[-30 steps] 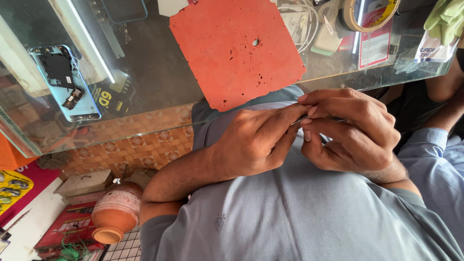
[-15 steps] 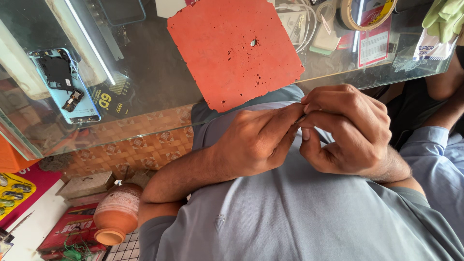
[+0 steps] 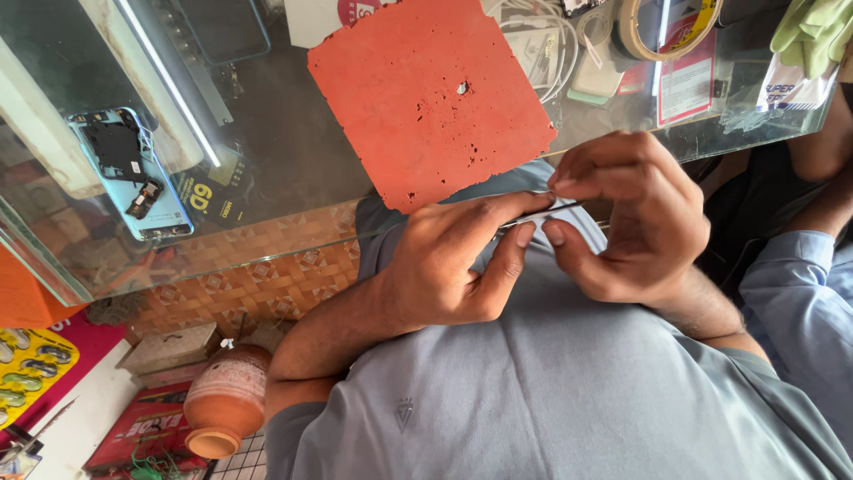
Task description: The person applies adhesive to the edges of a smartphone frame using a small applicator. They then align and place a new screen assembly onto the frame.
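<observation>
Both my hands meet in front of my grey shirt, just under the glass table's edge (image 3: 267, 267). My left hand (image 3: 453, 267) pinches a thin dark metal tool (image 3: 544, 213), like tweezers, between thumb and forefinger. My right hand (image 3: 631, 222) is curled, its thumb and fingertips pinched around the tool's far end. Whatever small thing lies between those fingertips is hidden. A red square mat (image 3: 426, 98) with a tiny part on it lies on the glass just above my hands.
An opened phone with a blue frame (image 3: 129, 173) lies on the glass at left. White cables (image 3: 551, 44), a tape roll (image 3: 662, 31) and a green cloth (image 3: 813, 27) sit at the far side. A clay pot (image 3: 227, 400) stands lower left. Another person's blue sleeve (image 3: 800, 284) is at right.
My hands have drawn slightly apart, so the thin tool now shows between them. My right hand has lifted a little towards the table edge.
</observation>
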